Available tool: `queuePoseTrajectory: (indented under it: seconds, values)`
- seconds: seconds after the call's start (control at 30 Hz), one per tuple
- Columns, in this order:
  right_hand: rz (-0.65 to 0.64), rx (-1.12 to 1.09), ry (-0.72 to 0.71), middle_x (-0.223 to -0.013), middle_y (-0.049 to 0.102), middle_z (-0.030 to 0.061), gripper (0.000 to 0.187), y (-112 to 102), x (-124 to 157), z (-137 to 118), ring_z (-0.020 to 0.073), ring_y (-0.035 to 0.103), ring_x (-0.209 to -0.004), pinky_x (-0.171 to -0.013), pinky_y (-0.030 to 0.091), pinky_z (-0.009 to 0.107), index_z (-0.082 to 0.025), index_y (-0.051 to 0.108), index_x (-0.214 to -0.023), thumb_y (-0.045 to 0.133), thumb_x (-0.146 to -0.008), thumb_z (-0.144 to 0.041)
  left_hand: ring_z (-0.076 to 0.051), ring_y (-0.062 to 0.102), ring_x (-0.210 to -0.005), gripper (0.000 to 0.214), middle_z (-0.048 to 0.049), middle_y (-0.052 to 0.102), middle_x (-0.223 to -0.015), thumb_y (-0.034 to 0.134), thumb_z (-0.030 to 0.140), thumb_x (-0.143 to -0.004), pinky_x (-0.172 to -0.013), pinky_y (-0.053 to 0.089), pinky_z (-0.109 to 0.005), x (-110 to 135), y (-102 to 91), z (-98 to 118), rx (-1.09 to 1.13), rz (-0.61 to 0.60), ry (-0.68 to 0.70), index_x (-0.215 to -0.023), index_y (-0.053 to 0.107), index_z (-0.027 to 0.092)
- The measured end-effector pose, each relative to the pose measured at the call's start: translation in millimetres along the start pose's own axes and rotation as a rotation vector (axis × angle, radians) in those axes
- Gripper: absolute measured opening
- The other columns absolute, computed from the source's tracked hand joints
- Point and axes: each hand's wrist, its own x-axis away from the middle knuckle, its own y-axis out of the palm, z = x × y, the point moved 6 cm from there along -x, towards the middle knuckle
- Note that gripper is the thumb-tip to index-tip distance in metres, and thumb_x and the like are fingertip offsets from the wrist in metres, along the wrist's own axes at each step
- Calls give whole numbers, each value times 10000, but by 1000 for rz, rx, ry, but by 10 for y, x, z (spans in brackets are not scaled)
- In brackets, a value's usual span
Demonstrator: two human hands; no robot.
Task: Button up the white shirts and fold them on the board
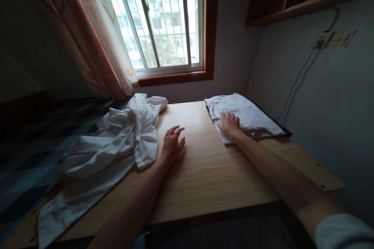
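My left hand (173,143) is over the wooden tabletop with its fingers apart and nothing in them. Just left of it lies a rumpled white garment (117,136), its long end trailing toward the near left edge; the hand does not grip it. My right hand (230,125) rests on the left part of a folded white garment (254,114) at the back right. Its fingers are slightly bent and spread on the cloth. A dark striped cloth (288,132) shows from under this folded garment along its right side.
The light wooden table (204,186) stands below a window (166,19) with an orange-patterned curtain (96,39) on its left. A dark checked cloth surface (26,163) lies to the left. At right are a wall socket (323,39) with a cord and an overhead shelf (315,2).
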Motion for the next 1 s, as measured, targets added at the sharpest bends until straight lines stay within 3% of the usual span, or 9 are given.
queuePoseTrajectory:
  seconds: [0.1,0.27,0.47,0.63,0.7,0.8,0.87,0.93,1.0]
  values:
    - [-74,-27,109,-1274,592,210,374,80,-165,-6,338,512,-1172,-929,372,458,-135,627,-1211,528,-872,-255,-258,566,-1150,293,-101,603,-1159,539,191,-844,-1040,444,-453,4,-44,-201,112,61,-128,-1119,641,199]
    - [-44,-103,130,-1144,678,190,322,98,-309,117,330,583,-1082,-883,392,447,-146,719,-1043,466,-918,-300,-237,618,-1019,272,-97,598,-1060,522,166,-816,-909,527,-415,-34,-12,-326,234,43,-244,-1042,674,172]
    - [104,-267,111,-1077,719,134,423,-257,-434,353,242,640,-947,-748,427,305,-179,715,-1031,337,-981,-362,-220,632,-959,257,-91,603,-1027,519,153,-808,-810,555,-363,-52,21,-296,271,22,-239,-994,696,166]
    - [439,-894,63,-877,727,102,322,-796,-491,630,212,640,-832,-734,465,289,-136,717,-908,550,-871,-408,-228,632,-958,250,-100,607,-1027,510,142,-818,-812,555,-374,-54,18,-272,250,2,-221,-991,689,160]
    - [472,-1155,59,-816,706,43,291,-961,-436,712,175,629,-769,-692,480,270,-165,699,-913,626,-816,-430,-235,626,-983,247,-100,614,-1043,521,152,-835,-884,532,-406,-51,-3,-196,205,11,-166,-1027,675,168]
    - [357,-1470,-14,-757,668,-10,287,-1169,-262,654,136,610,-690,-617,492,239,-210,666,-905,697,-766,-459,-255,590,-1094,322,-111,619,-1133,563,247,-883,-1009,459,-451,-34,-49,52,157,54,-30,-1198,600,188]
    - [248,-1599,-116,-770,672,-5,285,-1307,-92,507,139,626,-699,-619,517,242,-218,655,-893,699,-767,-470,-280,522,-1223,532,-138,572,-1284,622,357,-877,-1074,400,-475,-14,-67,261,157,76,44,-1361,470,198]
    - [155,-1623,-180,-816,692,12,309,-1415,92,334,167,656,-752,-646,553,274,-224,655,-913,688,-774,-498,-311,411,-1351,803,-175,450,-1446,695,456,-818,-1132,330,-502,6,-77,441,174,96,69,-1474,312,197]
    - [71,-1569,-208,-827,702,32,348,-1475,263,160,208,678,-806,-671,579,323,-226,659,-927,648,-800,-550,-340,324,-1415,948,-195,363,-1514,741,513,-757,-1158,285,-523,24,-80,551,213,108,44,-1503,256,187]
